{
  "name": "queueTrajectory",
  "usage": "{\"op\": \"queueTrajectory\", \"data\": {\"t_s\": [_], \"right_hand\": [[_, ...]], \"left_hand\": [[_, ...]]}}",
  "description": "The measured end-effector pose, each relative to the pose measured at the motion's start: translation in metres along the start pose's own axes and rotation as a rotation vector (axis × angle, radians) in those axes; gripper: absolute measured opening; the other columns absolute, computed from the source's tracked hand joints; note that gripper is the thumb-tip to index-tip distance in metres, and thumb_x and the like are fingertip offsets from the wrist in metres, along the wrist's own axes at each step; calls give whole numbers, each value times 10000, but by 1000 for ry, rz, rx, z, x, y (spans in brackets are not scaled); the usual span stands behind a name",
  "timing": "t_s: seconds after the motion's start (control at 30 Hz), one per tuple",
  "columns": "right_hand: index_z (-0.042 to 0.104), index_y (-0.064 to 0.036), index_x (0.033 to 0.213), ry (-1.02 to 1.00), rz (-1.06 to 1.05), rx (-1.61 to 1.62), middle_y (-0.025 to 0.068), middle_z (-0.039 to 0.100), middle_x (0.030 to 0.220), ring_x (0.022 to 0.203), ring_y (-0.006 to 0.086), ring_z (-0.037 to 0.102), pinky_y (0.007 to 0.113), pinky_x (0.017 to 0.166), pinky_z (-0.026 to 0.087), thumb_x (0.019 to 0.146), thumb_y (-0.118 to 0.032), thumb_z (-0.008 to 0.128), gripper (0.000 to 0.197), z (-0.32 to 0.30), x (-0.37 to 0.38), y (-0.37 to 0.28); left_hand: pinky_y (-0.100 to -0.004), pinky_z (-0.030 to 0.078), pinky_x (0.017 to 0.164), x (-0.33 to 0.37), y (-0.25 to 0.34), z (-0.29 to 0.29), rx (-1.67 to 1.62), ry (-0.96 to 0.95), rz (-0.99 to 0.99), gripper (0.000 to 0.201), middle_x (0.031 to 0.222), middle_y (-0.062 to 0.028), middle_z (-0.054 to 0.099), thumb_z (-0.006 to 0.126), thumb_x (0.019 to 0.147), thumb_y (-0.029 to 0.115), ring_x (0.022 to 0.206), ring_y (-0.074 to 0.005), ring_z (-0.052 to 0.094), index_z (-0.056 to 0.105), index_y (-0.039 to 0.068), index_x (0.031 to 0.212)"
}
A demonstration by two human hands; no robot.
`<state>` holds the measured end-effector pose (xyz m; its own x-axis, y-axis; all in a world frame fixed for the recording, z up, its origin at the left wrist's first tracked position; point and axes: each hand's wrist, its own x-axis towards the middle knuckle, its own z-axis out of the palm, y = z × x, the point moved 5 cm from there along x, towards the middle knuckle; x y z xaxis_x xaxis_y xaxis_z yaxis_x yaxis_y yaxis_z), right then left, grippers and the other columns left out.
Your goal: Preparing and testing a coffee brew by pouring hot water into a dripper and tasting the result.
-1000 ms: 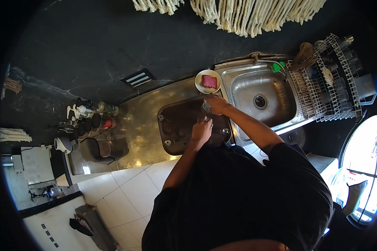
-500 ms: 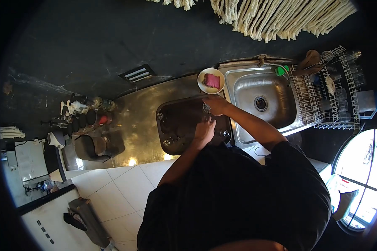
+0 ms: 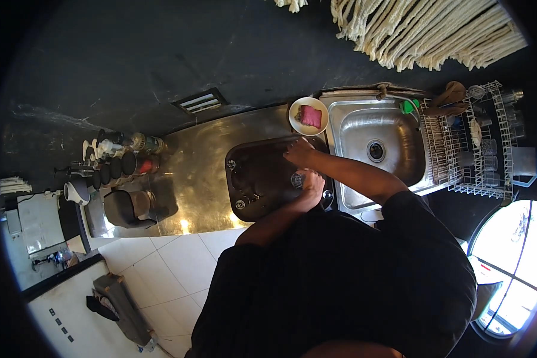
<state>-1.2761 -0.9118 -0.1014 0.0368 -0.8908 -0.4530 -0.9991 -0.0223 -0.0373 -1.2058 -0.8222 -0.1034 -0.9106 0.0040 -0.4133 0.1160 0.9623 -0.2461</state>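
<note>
My left hand [image 3: 312, 181] is closed round a small clear glass [image 3: 297, 179] over the dark tray [image 3: 259, 179]. Just beyond it my right hand [image 3: 300, 153] reaches down to the far right part of that tray. Its fingers are bent, and what they may hold is hidden beneath them. Dark liquid or wet patches show on the tray. Clear round glass-like pieces sit at its corners: one at the far left [image 3: 231, 164], one at the near left [image 3: 240, 204] and one at the near right [image 3: 327, 194].
Behind the tray stands a white bowl [image 3: 295, 125] with a pink sponge or cloth [image 3: 310, 116]. To the right lie a steel sink [image 3: 346, 134] and a wire dish rack [image 3: 480, 186] with glasses. Several bottles [image 3: 122, 166] and a dark container [image 3: 122, 209] occupy the steel counter's left end.
The glass has shifted nearer to me, from by my right hand to my left hand. My left hand has moved right, and my right hand slightly. The whole view has shifted a little.
</note>
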Motion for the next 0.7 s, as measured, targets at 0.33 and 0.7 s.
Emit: {"op": "queueTrajectory", "data": {"t_s": [0.33, 0.7], "right_hand": [[737, -24, 1089, -275, 393, -140, 225, 721, 1022, 921, 408, 691, 613, 713, 515, 831, -244, 665, 346, 30, 26, 2], [766, -38, 997, -308, 441, -110, 168, 742, 915, 805, 376, 722, 587, 601, 581, 781, -157, 676, 263, 23, 22, 7]], "left_hand": [[-552, 548, 746, 14, 7, 32, -83, -302, -43, 239, 1038, -138, 719, 656, 846, 217, 948, -337, 674, 764, 60, 991], [-552, 572, 676, 34, -8, 56, -113, -566, -134, 213, 951, -125, 737, 676, 834, 177, 839, -319, 709, 762, 45, 977]]}}
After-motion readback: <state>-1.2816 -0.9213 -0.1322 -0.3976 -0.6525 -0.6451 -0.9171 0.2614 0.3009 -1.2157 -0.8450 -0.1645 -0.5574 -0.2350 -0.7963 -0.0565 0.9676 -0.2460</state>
